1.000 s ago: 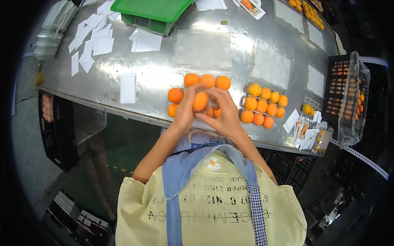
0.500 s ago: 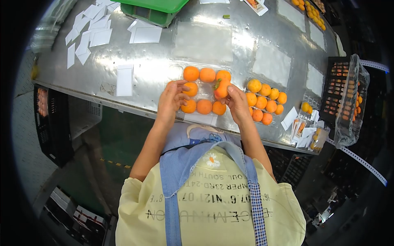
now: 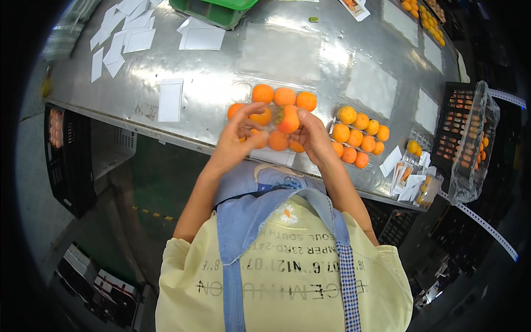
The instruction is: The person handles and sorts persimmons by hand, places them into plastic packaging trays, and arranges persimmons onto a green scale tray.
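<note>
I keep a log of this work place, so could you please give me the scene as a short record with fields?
Right hand: holds one orange fruit
Left hand: fingers curved open over the tray's left side; touch unclear
Tray: clear, holding more orange fruits, partly hidden by hands
Right of tray: another group of fruits
Far side: green container
Surface: metal table

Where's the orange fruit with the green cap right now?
In the head view, the capped fruit is just above centre, in the right hand, right of the left hand and below three fruits.
</note>
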A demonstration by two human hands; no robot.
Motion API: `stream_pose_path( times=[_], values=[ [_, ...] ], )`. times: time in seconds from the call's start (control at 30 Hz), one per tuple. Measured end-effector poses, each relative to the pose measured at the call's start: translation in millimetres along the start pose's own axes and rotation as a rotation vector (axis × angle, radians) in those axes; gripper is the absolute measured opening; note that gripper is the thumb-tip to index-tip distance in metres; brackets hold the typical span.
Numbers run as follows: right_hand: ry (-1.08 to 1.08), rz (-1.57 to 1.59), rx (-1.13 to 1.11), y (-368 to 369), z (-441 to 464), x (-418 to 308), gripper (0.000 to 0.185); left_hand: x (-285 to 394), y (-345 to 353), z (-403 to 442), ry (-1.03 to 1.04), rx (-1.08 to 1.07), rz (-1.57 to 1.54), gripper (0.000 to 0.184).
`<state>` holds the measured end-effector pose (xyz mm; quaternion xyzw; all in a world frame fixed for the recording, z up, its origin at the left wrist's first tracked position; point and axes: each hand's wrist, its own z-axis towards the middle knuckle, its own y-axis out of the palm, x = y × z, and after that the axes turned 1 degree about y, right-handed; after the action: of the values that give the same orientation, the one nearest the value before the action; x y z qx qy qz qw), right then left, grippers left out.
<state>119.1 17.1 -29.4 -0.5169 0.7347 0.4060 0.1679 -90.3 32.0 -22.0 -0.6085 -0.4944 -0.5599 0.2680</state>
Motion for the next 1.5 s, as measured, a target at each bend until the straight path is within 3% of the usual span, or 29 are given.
stream_pose_path(
  times=[0.13,0.5,0.63,0.7,0.77,0.83,0.87,0.93,0.97,1.0,1.03,1.1,1.13,1.3,1.37,1.47,1.5],
  values=[
    [0.044,0.008,-0.065,17.9,-9.4,-5.3,0.041,-5.4,19.1,2.9,0.074,-0.016,0.017,0.058],
    [0.037,-0.039,-0.087,13.6,-10.8,6.7,0.038,-0.9,16.7,4.4,-0.018,-0.061,0.044,0.05],
    [0.075,0.114,-0.065,3.1,-4.5,21.5,0.044,-9.5,20.6,5.9,-0.013,-0.006,0.084,0.056],
    [0.082,0.296,-0.053,0.7,-9.7,17.5,0.045,-12.6,21.1,5.4,0.022,0.008,0.128,0.076],
    [0.011,0.354,-0.017,-37.7,-12.5,6.8,0.044,-7.2,18.7,5.1,-0.063,-0.002,0.007,0.068],
    [-0.282,0.457,0.003,-116.0,-24.2,-13.4,0.048,-22.3,7.4,3.7,-0.055,0.071,0.079,0.054],
    [-0.472,0.222,0.232,-133.5,-57.1,-62.8,0.045,-10.3,11.1,2.8,-0.115,0.098,0.061,0.048],
    [-0.808,0.319,0.176,-238.8,-110.3,-147.1,0.037,-10.0,12.3,2.2,-0.076,0.109,0.078,0.038],
    [-1.112,0.28,0.54,-235.8,-147.4,-201.4,0.042,-10.3,12.7,3.0,-0.077,0.117,0.092,0.034],
    [-1.188,0.366,0.25,-274.5,-185.1,-243.2,0.052,-7.4,16.0,5.1,-0.075,0.116,0.09,0.032],
    [-1.204,0.345,0.456,-293.8,-214.0,-269.5,0.057,-11.7,14.7,5.5,-0.071,0.118,0.081,0.031],
    [-1.285,0.296,0.614,-275.2,-237.8,-291.2,0.057,-7.3,26.1,-1.3,-0.083,0.143,0.066,0.028],
    [-1.277,0.163,0.706,-259.2,-231.1,-285.7,0.062,-6.5,30.5,-2.9,-0.09,0.165,0.054,0.028],
    [-0.77,-0.427,0.827,-251.0,-149.1,-169.2,0.031,-10.7,42.2,-20.2,-0.108,0.211,0.038,0.024],
    [-0.628,-0.567,0.765,-254.4,-122.0,-114.5,0.027,-13.5,44.9,-31.3,-0.118,0.236,0.042,0.024],
    [-0.565,-0.976,0.778,-258.6,-106.1,-64.5,0.029,-17.9,46.1,-43.2,-0.142,0.286,0.047,0.022],
    [-0.555,-0.97,0.802,-262.7,-106.9,-58.9,0.029,-20.2,47.8,-46.5,-0.15,0.303,0.044,0.022]
  ],
)
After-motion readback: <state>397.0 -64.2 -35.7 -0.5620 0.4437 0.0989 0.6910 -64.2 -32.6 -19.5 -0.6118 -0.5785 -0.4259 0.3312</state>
